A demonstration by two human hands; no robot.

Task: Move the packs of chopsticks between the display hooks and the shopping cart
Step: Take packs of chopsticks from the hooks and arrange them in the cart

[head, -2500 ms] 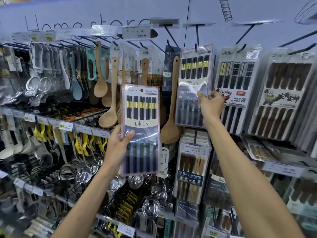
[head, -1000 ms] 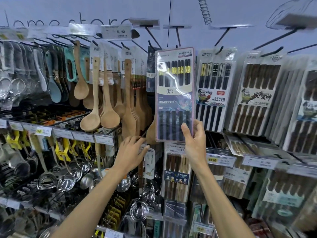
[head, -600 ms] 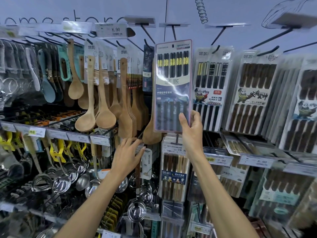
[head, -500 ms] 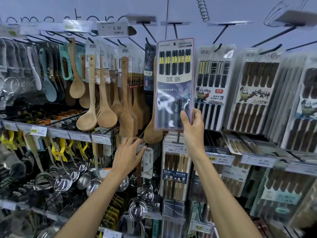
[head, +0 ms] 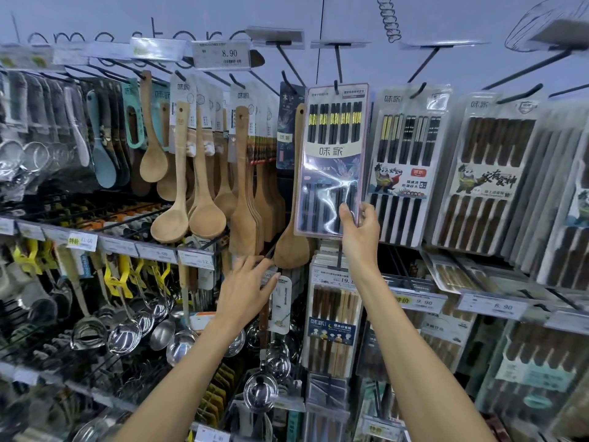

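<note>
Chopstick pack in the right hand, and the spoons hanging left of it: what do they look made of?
Chopstick pack: apparently printed card under clear glossy plastic, judging by glare streaks. Spoons: likely unvarnished wood or bamboo, matte pale tan.

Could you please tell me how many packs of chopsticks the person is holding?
1. The right hand pinches the pack of black chopsticks at its lower right corner, up by a hook; the left hand holds nothing. Others may hide behind it.

Head-worn view, close, facing shelves [head: 159,253]

Chopstick pack [head: 331,161] right of spoons [head: 206,218], seemingly on hook [head: 336,86].
</note>
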